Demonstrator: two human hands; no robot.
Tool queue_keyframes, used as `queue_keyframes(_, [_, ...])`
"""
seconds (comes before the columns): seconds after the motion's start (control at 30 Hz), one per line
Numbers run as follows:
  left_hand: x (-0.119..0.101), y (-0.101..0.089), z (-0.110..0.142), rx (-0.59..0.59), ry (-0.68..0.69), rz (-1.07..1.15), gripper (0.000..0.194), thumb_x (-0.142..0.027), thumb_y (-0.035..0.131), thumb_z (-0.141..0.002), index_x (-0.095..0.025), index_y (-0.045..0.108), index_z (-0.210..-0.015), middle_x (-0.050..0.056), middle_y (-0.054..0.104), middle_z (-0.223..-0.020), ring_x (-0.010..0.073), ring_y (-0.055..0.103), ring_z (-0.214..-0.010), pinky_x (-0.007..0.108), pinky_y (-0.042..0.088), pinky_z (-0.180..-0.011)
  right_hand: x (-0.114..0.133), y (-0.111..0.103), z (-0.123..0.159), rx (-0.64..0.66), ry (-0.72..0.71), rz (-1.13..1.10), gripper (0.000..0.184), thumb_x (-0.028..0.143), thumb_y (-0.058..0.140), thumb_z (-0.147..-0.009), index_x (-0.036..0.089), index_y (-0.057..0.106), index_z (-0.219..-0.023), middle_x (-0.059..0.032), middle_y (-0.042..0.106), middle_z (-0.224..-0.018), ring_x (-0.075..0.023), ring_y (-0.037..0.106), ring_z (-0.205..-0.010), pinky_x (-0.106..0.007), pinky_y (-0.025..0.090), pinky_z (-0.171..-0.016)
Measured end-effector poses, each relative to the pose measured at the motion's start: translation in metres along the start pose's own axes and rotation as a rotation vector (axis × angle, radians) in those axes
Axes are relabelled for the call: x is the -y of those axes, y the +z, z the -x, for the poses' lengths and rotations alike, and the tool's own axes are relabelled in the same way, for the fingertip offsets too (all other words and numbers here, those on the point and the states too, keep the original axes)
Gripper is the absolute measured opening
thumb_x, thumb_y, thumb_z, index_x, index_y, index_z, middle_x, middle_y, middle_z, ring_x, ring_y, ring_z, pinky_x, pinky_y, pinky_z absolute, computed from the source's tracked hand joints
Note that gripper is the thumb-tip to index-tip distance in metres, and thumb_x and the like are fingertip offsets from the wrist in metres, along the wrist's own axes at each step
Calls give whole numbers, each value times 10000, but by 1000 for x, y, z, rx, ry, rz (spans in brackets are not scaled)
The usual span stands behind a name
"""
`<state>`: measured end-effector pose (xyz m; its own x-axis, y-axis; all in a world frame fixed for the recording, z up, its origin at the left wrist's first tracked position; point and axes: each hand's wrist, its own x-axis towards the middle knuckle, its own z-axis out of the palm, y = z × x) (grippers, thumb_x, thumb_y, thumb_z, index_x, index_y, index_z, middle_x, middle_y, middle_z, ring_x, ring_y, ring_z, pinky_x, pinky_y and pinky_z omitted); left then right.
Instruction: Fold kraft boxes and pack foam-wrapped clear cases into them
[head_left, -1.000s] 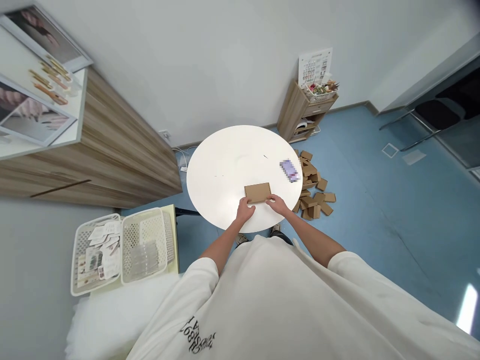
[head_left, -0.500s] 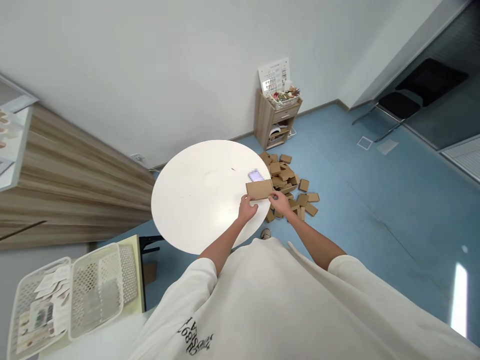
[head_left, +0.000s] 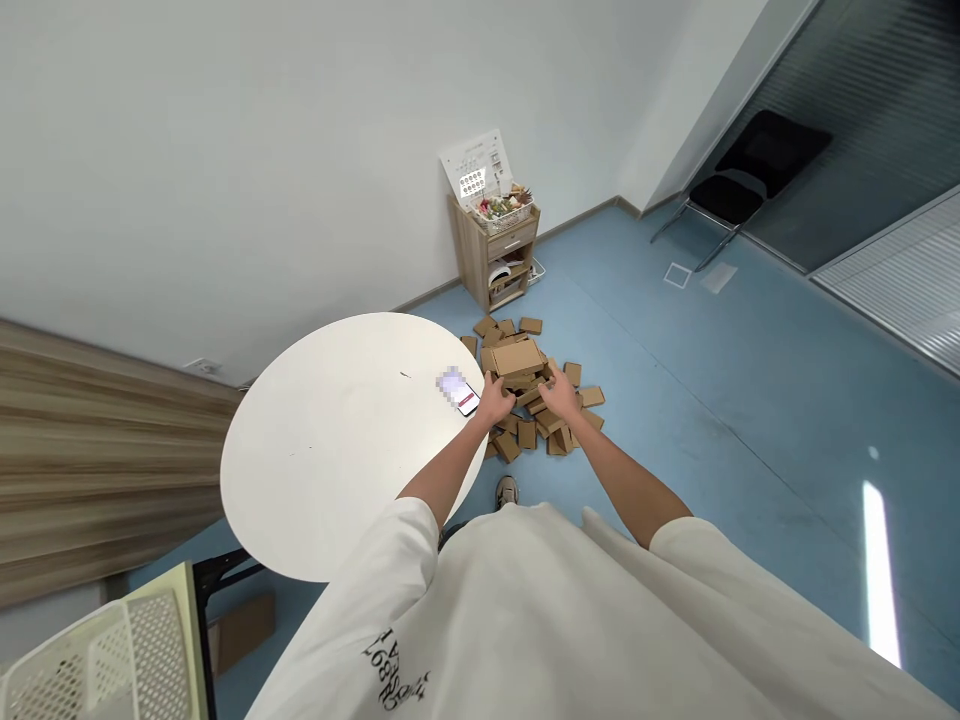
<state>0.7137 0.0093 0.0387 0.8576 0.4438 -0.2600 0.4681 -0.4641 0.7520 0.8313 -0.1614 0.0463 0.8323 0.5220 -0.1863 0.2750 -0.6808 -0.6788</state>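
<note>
A closed brown cardboard box [head_left: 517,357] hangs in the air past the right edge of the round white table [head_left: 337,440], above a heap of similar small boxes [head_left: 540,415] on the blue floor. My left hand [head_left: 495,398] grips the box's near left corner with curled fingers. My right hand [head_left: 559,392] is at its near right edge, fingers spread and loosening; whether it still touches the box I cannot tell. A phone [head_left: 459,389] lies on the table near my left wrist.
A small wooden cabinet [head_left: 495,255] with a basket and a card on top stands at the wall behind the heap. A black chair [head_left: 739,175] is at the far right. A white mesh basket [head_left: 97,660] sits at the lower left.
The box has been lifted off the table and carried right, out over the floor heap. My view has swung right with it, and my right fingers have opened.
</note>
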Motion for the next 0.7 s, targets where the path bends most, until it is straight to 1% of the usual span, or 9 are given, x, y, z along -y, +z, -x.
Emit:
queue_keyframes(0.07, [0, 4, -5, 17, -8, -21, 610, -339, 643, -842, -158, 527, -1412, 146, 246, -1659, 357, 146, -1564, 445, 303, -1229, -6, 1, -5, 36, 47, -65, 671, 424, 469, -937, 220, 368, -1568, -121, 375, -1604, -317, 535, -1313, -427, 559, -972])
queue_keyframes(0.2, [9, 12, 2, 42, -25, -53, 619, -336, 613, -872, -130, 491, -1443, 169, 196, -1678, 348, 152, -1565, 451, 288, -1234, -18, 10, -4, 99, 84, -119, 565, 384, 460, -941, 242, 485, -1487, -117, 458, -1538, -305, 544, -1311, -425, 559, -970])
queue_keyframes(0.33, [16, 8, 11, 39, -47, -64, 608, -328, 590, -891, -121, 478, -1452, 183, 211, -1672, 348, 188, -1557, 461, 282, -1232, -21, 22, -5, 161, 91, -105, 523, 383, 459, -954, 219, 523, -1447, -138, 496, -1496, -299, 583, -1258, -405, 572, -935])
queue_keyframes(0.5, [27, -1, 24, -15, -53, -63, 555, -308, 600, -884, -171, 516, -1415, 161, 303, -1639, 344, 245, -1539, 476, 302, -1217, -8, 37, -5, 222, 53, -99, 496, 372, 464, -958, 211, 548, -1421, -142, 513, -1481, -288, 628, -1183, -392, 575, -905])
queue_keyframes(0.6, [41, -6, 37, -44, -56, -60, 516, -278, 582, -886, -167, 536, -1388, 168, 342, -1614, 336, 281, -1523, 478, 315, -1210, 6, 50, 2, 254, 30, -93, 478, 355, 469, -955, 210, 574, -1398, -134, 540, -1461, -285, 639, -1158, -387, 569, -907])
queue_keyframes(0.7, [59, -15, 57, -86, -63, -47, 496, -242, 543, -895, -161, 535, -1384, 169, 367, -1598, 330, 323, -1499, 496, 316, -1208, 23, 66, 11, 302, 4, -100, 485, 336, 478, -949, 201, 580, -1404, -133, 568, -1436, -277, 649, -1130, -379, 564, -911])
